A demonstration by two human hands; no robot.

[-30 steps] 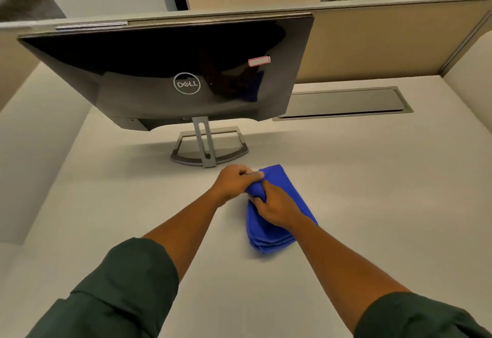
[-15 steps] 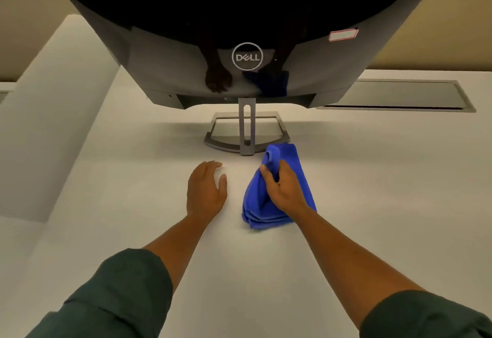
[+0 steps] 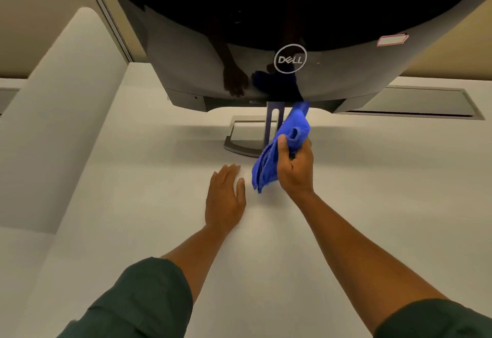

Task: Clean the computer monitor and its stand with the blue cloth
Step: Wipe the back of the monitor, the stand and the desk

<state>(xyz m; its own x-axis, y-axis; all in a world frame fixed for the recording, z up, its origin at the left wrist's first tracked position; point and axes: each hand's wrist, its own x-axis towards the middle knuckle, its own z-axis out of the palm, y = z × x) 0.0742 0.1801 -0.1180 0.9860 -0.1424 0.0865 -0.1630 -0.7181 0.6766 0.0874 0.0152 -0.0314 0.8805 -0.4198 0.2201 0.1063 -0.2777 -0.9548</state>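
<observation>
Now: right hand holding blue cloth up by the monitor stand

Right hand (image 3: 294,167) is gripping the folded blue cloth (image 3: 290,135), thumb and fingers curled round it, cloth lifted off the desk (image 3: 372,191) and hanging just in front of the stand (image 3: 255,135), overlapping its post. Left hand (image 3: 226,194) is lying flat on the desk, fingers straight, holding nothing, just beside the cloth's lower edge. Monitor (image 3: 266,31) is showing its glossy black back with a round logo, reflecting both hands. White sticker (image 3: 391,40) is sitting at its right. Dark green sleeves (image 3: 138,300) are showing at the bottom.
</observation>
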